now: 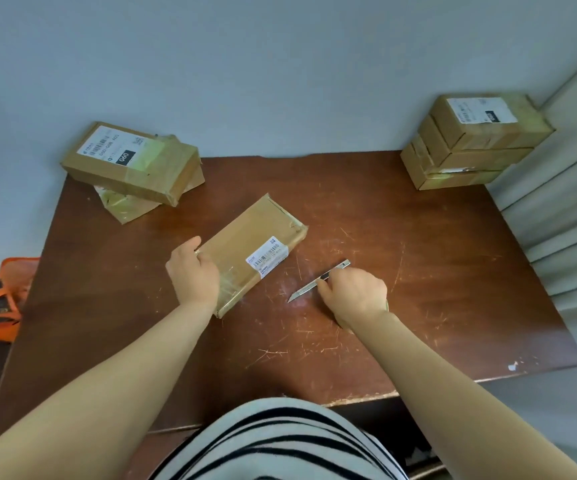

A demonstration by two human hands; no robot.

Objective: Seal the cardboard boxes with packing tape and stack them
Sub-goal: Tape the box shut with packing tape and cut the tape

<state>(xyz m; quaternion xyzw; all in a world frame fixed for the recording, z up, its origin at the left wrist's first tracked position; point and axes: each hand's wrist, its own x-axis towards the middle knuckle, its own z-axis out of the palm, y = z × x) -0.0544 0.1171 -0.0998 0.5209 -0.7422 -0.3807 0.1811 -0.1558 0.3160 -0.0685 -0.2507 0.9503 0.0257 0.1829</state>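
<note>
A flat cardboard box (249,244) with a white barcode label lies at an angle in the middle of the brown table (418,271). My left hand (193,271) grips its near left end, which is wrapped in clear tape. To the right of the box, my right hand (354,294) pinches a utility knife (318,280) whose blade end points toward me and to the left and lies low over the table. A roll of tape (344,323) shows partly under my right wrist.
Two boxes (131,161) lie stacked crookedly at the table's far left corner. A neat stack of three boxes (470,143) stands at the far right corner by the wall. An orange bag (3,299) sits on the floor to the left.
</note>
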